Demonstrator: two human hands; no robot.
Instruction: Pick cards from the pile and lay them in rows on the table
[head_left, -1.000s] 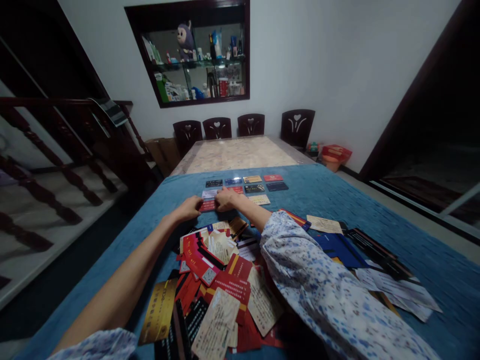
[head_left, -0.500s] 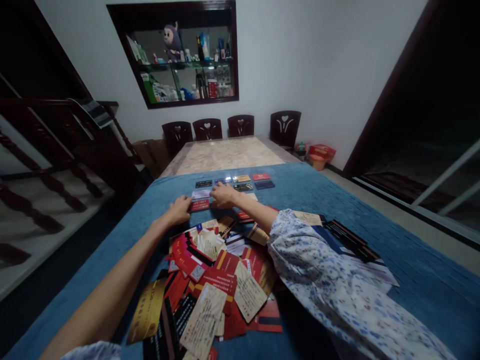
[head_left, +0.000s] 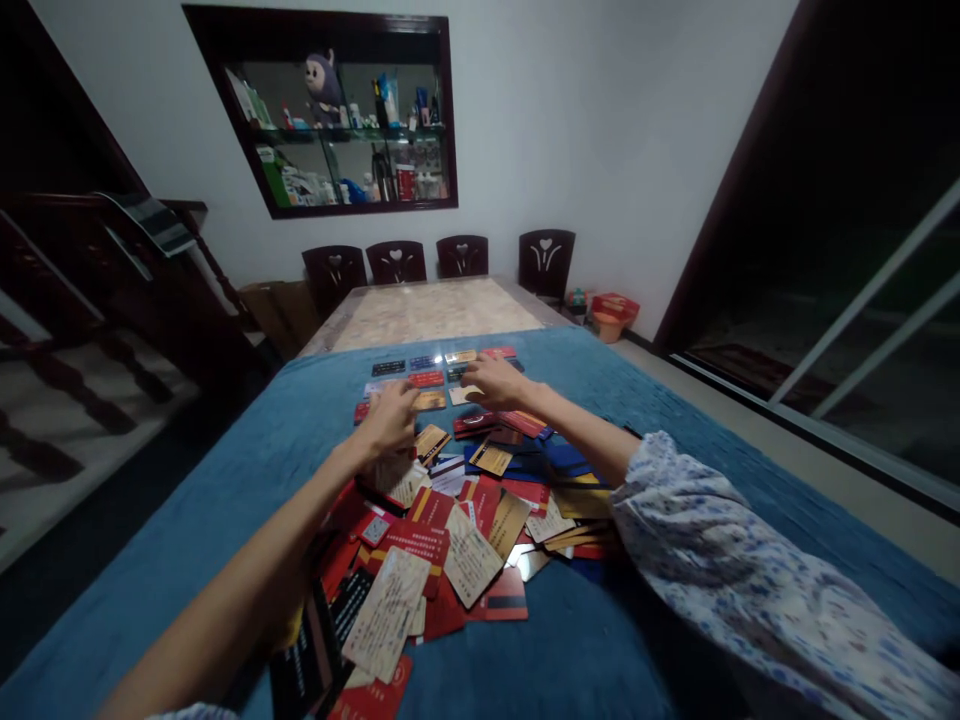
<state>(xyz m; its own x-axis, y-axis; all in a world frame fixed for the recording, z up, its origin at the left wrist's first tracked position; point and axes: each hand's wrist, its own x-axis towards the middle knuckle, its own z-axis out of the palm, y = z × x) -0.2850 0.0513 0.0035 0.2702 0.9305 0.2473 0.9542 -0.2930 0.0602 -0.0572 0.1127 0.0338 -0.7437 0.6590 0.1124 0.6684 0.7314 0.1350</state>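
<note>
My left hand (head_left: 391,416) rests over the left end of the card rows, fingers bent and slightly apart, beside a gold card (head_left: 430,401). My right hand (head_left: 496,379) reaches to the right part of the rows. Its fingers are loosely apart, close to a cream card (head_left: 465,395), and it covers part of the cards behind it. A red card (head_left: 426,380) lies between the two hands. Nearer to me spreads a loose heap of bank-style cards, with a cream card (head_left: 472,556) and a black card (head_left: 304,655) among them.
A blue cloth (head_left: 592,400) covers the near part of the table; its far stone top (head_left: 427,308) is bare. Several dark chairs (head_left: 546,262) stand behind. An orange bin (head_left: 609,325) is on the floor at right, a stair railing (head_left: 45,440) at left.
My right hand has moved right along the rows, and my left hand slightly right. A red card and a gold card now show in the rows between them. The view has shifted.
</note>
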